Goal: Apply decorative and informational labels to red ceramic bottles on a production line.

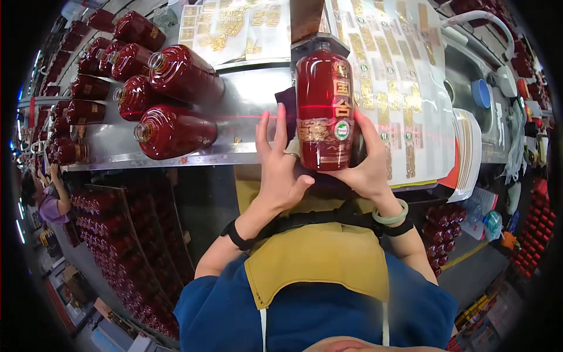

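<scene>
A dark red glass bottle (pixel 316 82) with gold lettering and a round green-and-white label lies in front of me, neck pointing away, against a metal fixture (pixel 314 35). My right hand (pixel 369 158) grips its lower right side, thumb across the base. To the left of the bottle, my left hand (pixel 281 164) has its fingers stretched apart and holds nothing; whether a fingertip touches the bottle's edge I cannot tell. A dark purple cloth (pixel 285 100) shows behind the left fingers. Thin red light lines cross the bottle and bench.
Several similar red bottles (pixel 176 132) crowd the metal bench (pixel 246 94) at left. Sheets of gold decals (pixel 404 88) cover the bench at right, another decal sheet (pixel 234 29) behind. A sink (pixel 469 70) with a blue bowl (pixel 481 92) stands far right. Racked bottles (pixel 117 246) and another person (pixel 53 199) are lower left.
</scene>
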{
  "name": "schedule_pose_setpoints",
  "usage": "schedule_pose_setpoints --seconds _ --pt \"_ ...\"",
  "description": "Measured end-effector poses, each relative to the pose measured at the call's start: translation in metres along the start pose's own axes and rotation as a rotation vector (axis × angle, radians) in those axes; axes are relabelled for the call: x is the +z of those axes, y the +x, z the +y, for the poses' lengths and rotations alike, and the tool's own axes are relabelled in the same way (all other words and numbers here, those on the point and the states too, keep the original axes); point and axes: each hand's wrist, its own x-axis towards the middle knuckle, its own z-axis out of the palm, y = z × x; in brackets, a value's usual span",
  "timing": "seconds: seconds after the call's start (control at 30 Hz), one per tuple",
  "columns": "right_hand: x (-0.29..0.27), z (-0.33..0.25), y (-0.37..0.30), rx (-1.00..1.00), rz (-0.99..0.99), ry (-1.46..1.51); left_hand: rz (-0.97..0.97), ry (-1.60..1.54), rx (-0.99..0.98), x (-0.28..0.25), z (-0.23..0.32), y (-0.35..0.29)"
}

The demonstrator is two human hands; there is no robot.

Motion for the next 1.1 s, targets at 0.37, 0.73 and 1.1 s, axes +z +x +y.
schedule_pose_setpoints --seconds 0.37,0.73,1.1 --pt "-0.021 -0.014 0.013 -0.051 -0.021 -0.009 0.224 0.03 0.083 -0.009 0.024 0.014" --pt "-0.018 0.014 0.011 0.459 -0.062 0.573 0.234 -0.059 0.123 -0.004 0.023 0.021" --pt "-0.008 0.006 0.014 0.461 -0.046 0.524 0.217 -0.353 0.053 0.001 0.029 0.03"
